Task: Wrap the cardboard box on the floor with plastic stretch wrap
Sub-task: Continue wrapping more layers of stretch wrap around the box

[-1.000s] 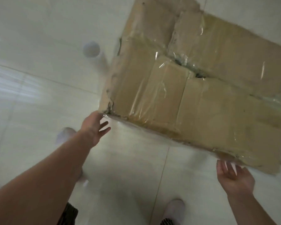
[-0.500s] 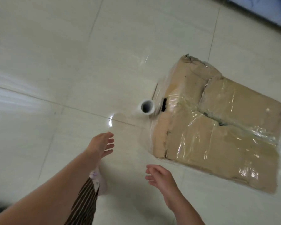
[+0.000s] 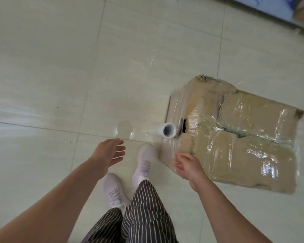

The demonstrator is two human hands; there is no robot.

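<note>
Box point(image 3: 239, 142) is not in your grip. Your left fingers point(image 3: 118, 149) are straight and loosely spread, holding nothing; the left hand point(image 3: 109, 154) hangs over the floor point(image 3: 42, 76), palm turned inward. Your right fingers point(image 3: 179, 162) are loosely curled, also empty. The right hand point(image 3: 189, 166) hovers in front of the box's near-left corner, and you can't tell whether it touches. Between your hands your right shoe point(image 3: 144, 163) is set forward, with the left shoe point(image 3: 113, 190) behind it and striped trousers point(image 3: 144, 218) below. Just past the right shoe, the roll point(image 3: 168, 130) sits on the floor right beside the box's left edge, hollow core facing you; whether it touches the box can't be told. The box lies flat on the floor, right of centre, flaps closed with a dark gap along the seam. Its top is covered in shiny, wrinkled wrap point(image 3: 268, 165), and more of it shows blurred between the roll and the near corner. A dark hole shows in the box's left side next to the roll. Far top right there's something blue point(image 3: 270, 7), too blurred to name.
</note>
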